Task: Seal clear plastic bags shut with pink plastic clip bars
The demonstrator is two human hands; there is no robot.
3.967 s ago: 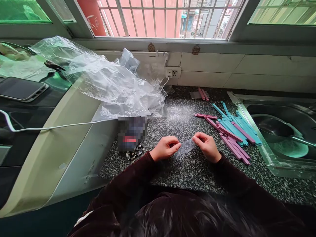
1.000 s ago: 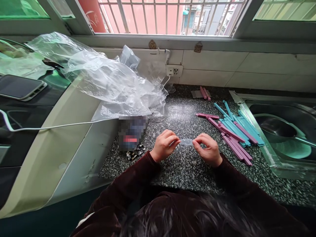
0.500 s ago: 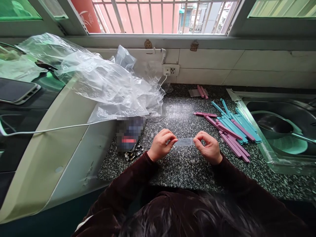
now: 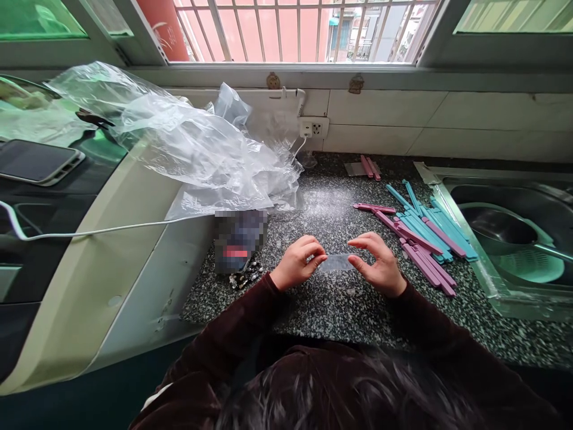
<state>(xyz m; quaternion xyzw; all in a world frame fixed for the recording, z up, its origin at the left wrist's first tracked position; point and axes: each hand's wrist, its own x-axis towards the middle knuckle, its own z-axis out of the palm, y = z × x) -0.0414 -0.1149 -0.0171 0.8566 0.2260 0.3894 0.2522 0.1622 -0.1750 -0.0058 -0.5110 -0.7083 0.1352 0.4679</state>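
A small clear plastic bag (image 4: pixel 338 262) hangs stretched sideways above the speckled countertop (image 4: pixel 322 310). Its left end is pinched between the thumb and fingers of my left hand (image 4: pixel 296 263). At the other end my right hand (image 4: pixel 378 264) has its thumb and forefinger spread apart, the thumb tip at the bag's edge. To the right of that hand lies a loose pile of pink sealing clips (image 4: pixel 421 263) and turquoise sealing clips (image 4: pixel 441 227). Farther back, a pair of pink clips (image 4: pixel 370 168) rests on a small clear bag (image 4: pixel 355 169).
A big crumpled clear plastic bag (image 4: pixel 210 155) covers the counter's back left. Below it lies a dark, blurred-out object (image 4: pixel 239 239) beside small bits. A sink (image 4: pixel 487 280) holding a pan (image 4: pixel 496 222) is at right. A phone (image 4: pixel 38 160) and white cable (image 4: pixel 111 229) are at left.
My right thumb and forefinger have parted from their pinch on the bag's right end. My left hand keeps its pinch. The whole view has shifted slightly.
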